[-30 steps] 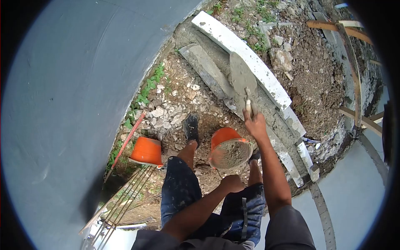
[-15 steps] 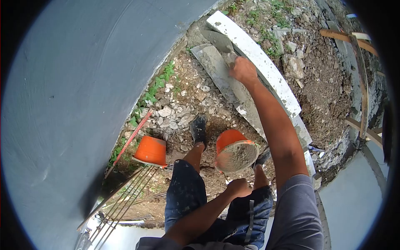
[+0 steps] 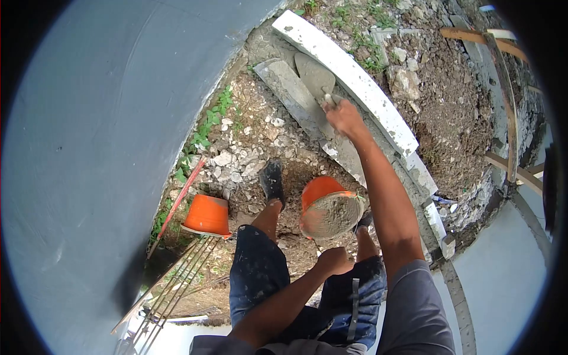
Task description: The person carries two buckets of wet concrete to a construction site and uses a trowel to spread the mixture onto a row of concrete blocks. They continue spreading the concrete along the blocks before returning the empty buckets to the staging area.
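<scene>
My right hand (image 3: 344, 117) is wrapped round the handle of a trowel (image 3: 315, 74), whose blade lies on grey mortar between a long white board (image 3: 355, 74) and a mortar-smeared board (image 3: 290, 92). Low in front of my body, my left hand (image 3: 335, 261) is closed just below an orange bucket (image 3: 319, 190) filled with grey mortar. Whether these fingers hold anything is hidden. The bucket is tilted, with its opening toward me.
A second orange bucket (image 3: 207, 215) lies beside a red bar (image 3: 180, 204) and thin metal rods (image 3: 177, 284). A grey wall (image 3: 106, 118) rises on the left. Rubble (image 3: 236, 163) covers the ground; wooden bars (image 3: 507, 106) stand at the right.
The trowel and my right hand have moved slightly down along the mortar strip, and more of the blade shows. The whole view has shifted a little, moving the boards leftward.
</scene>
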Motion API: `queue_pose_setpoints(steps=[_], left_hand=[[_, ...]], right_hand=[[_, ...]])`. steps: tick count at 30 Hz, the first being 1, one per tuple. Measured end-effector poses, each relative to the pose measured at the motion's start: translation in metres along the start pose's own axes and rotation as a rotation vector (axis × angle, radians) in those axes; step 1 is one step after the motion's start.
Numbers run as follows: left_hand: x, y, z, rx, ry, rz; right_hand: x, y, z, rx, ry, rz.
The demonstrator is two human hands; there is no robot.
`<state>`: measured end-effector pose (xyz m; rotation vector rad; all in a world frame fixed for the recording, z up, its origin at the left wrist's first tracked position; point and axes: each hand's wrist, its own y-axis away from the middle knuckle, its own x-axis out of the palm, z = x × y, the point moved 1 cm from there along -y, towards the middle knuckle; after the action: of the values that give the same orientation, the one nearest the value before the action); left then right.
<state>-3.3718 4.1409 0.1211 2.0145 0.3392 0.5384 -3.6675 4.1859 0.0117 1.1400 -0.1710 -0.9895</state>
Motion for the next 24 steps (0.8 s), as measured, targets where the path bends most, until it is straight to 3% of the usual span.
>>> queue_pose_setpoints(steps=[2,5,8,10,12,14,16,17,18,21,24], left_hand=[[0.004,-0.003,0.000,-0.005,-0.013,0.041],[0.016,-0.010,0.005,-0.049,-0.062,-0.025],[0.017,-0.010,0.002,-0.042,-0.136,0.033],[0.016,-0.009,-0.004,-0.042,-0.111,0.054],[0.024,-0.012,-0.006,-0.058,-0.115,-0.002],[0.029,-0.017,-0.008,-0.080,-0.141,0.045],[0.041,-0.024,0.000,-0.060,-0.107,-0.013],[0.046,-0.030,0.004,-0.096,-0.124,0.026],[0.050,-0.033,0.004,-0.094,-0.139,0.036],[0.059,-0.035,0.007,-0.081,-0.172,-0.031],[0.067,-0.043,0.002,-0.159,-0.227,0.056]], right_hand=[[-0.004,-0.017,0.006,-0.025,-0.028,-0.006],[-0.001,-0.033,-0.013,-0.101,0.197,0.012],[-0.013,-0.007,-0.051,-0.249,0.333,-0.131],[-0.029,0.029,-0.094,0.118,-0.006,0.019],[-0.044,0.069,-0.135,0.157,-0.061,0.017],[-0.045,0.083,-0.216,0.192,0.011,0.008],[-0.035,0.097,-0.326,-0.006,0.237,-0.267],[-0.047,0.124,-0.346,0.158,0.309,-0.196],[-0.058,0.152,-0.358,0.325,0.377,-0.123],[-0.065,0.207,-0.376,0.379,0.498,-0.190],[-0.062,0.214,-0.313,0.247,0.351,-0.197]])
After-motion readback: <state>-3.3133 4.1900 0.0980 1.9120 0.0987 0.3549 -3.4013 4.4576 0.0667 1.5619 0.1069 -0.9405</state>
